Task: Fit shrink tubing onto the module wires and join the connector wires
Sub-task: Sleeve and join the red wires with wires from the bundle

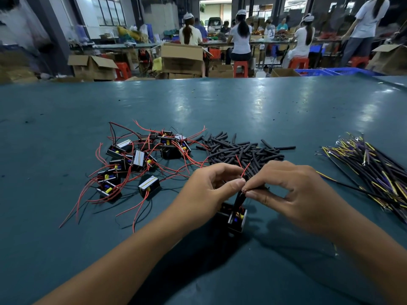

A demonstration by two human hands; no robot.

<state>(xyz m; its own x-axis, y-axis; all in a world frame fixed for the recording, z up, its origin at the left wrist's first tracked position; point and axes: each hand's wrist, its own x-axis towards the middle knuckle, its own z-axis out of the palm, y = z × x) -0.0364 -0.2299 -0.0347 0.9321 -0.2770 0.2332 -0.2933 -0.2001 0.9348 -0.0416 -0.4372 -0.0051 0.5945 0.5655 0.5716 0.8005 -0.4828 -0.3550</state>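
A small black module (234, 219) hangs just above the green table (220, 111), low between the two hands, with its wires running up into the fingers. The left hand (206, 190) has its thumb and forefinger pinched on a thin red wire (245, 171) whose free end sticks up toward 12 o'clock. The right hand (295, 194) meets it fingertip to fingertip, pinching a short piece of black shrink tubing (256, 188) at the wire's bare end; whether the wire is already inside the tubing cannot be told.

Just beyond the hands, at 12 o'clock, lies a loose heap of cut black tubing pieces (244, 150). At 10 o'clock from the hands is a scatter of more modules (141, 159), black boxes with yellow and blue parts, their red wires sprawling across the table. At 3 o'clock, by the right edge, lies a bundle of connector wires (372, 170), black with yellow and purple strands.

Across the room, at 12 o'clock, people (240, 38) sit on red stools at another table among cardboard boxes (181, 58).
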